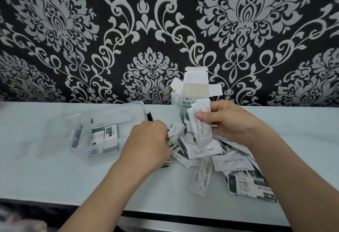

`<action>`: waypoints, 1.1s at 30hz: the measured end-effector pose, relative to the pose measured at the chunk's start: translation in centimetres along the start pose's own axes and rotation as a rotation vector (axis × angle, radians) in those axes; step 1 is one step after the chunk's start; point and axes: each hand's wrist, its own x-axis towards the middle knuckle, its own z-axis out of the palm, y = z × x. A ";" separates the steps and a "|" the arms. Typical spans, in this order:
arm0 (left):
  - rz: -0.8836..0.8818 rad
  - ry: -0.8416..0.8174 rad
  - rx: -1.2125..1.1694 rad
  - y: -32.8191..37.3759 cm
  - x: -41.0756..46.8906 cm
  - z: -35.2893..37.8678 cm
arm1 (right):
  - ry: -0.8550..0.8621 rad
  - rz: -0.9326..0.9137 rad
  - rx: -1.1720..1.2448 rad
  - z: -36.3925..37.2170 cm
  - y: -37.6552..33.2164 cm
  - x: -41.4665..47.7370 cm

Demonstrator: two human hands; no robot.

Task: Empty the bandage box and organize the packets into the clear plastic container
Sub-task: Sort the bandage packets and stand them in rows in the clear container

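The white and green bandage box (192, 92) stands upright at the back of the table with its top flaps open. My right hand (231, 121) is raised in front of it, gripping a small stack of long white packets (200, 121). A loose pile of packets (220, 160) covers the table below that hand. My left hand (146, 143) rests at the pile's left edge, fingers pinched on a single small packet (175, 129). To the left sits the clear plastic container (86, 136), lid off, with several packets (103, 134) lying flat inside.
The pale table (45, 176) ends in a dark front edge near me. A black and silver patterned wall (165, 29) rises right behind the box. A small dark object (150, 116) pokes out behind the container's right corner.
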 end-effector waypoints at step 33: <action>-0.320 0.170 -1.928 1.6 0.5 -2.0 | 0.315 -1.116 -0.963 7.9 1.5 -0.6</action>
